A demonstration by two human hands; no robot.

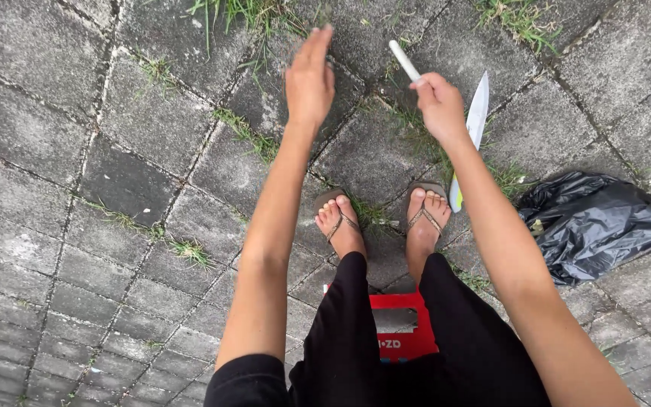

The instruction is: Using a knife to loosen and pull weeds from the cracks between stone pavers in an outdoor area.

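Observation:
My left hand stretches forward over the grey paving stones, fingers straight and together, holding nothing. It hovers near a tuft of grass growing in a joint. My right hand is closed around the pale handle of a knife. The handle sticks up past my fist and the long light blade points down toward my right foot. Both feet wear flip-flops on the pavement.
A crumpled black plastic bag lies on the stones at the right. A red plastic crate shows between my legs beneath me. Grass and weeds grow in the joints ahead and at the top edge.

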